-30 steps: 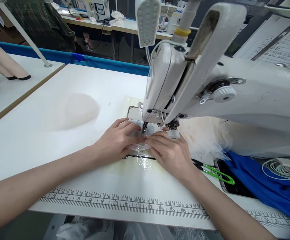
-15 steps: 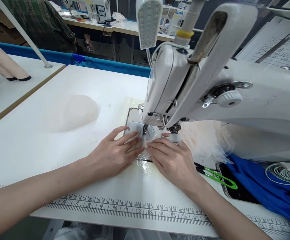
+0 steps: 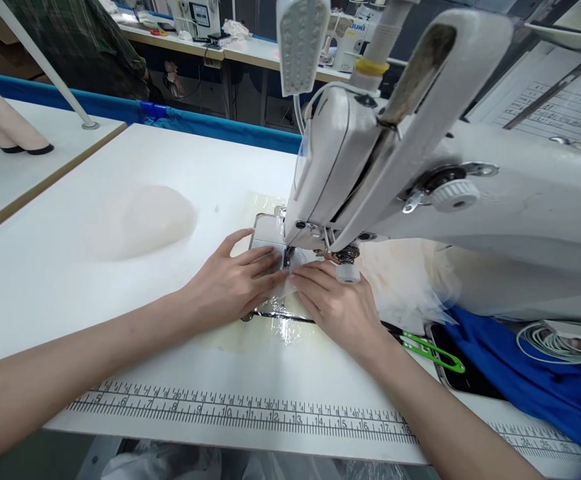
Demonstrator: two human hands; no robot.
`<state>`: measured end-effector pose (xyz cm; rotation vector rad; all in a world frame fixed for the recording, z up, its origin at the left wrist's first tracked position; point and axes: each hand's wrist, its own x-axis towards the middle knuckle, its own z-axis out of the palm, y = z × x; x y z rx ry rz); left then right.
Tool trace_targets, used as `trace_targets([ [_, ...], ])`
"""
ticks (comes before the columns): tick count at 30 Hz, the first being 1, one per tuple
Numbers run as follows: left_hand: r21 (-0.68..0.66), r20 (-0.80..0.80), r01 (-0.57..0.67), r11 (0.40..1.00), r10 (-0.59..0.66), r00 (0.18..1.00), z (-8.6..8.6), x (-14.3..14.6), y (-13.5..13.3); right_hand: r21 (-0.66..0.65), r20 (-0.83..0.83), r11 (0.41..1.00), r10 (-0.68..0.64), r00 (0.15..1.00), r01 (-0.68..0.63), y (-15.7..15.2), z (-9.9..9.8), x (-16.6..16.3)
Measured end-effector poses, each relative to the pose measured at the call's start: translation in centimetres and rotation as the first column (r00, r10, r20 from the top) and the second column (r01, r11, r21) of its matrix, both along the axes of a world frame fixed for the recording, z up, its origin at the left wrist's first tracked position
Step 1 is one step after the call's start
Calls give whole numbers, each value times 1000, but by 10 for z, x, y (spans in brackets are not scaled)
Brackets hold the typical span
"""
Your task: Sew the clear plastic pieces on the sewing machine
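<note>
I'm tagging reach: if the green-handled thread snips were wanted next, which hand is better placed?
Probably the right hand: the green-handled thread snips lie just beside its wrist, while the left hand is farther off, with the right hand in between.

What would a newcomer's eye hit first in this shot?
The big white sewing machine, filling the upper right. Then the left hand and right hand, fingertips close together near its presser foot. After that, the bright blue cloth at lower right.

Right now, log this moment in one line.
left hand: beside presser foot; right hand: beside presser foot; sheer fabric: beneath machine arm
</note>
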<state>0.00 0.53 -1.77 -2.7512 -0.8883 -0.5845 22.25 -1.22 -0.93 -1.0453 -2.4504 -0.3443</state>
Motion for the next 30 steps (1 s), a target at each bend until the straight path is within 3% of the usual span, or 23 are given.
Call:
trace_targets([
  [7, 79, 53, 38, 996, -42, 998, 0, -1, -4, 37, 18, 998, 42, 999, -43, -2, -1, 2],
  [14, 63, 80, 49, 997, -54, 995, -1, 1, -1, 43, 4, 998, 53, 999, -53, 1, -3, 2],
  [30, 65, 64, 19, 998, -23, 998, -4, 4, 9, -25, 28, 999, -37, 999, 37, 9, -12, 4],
])
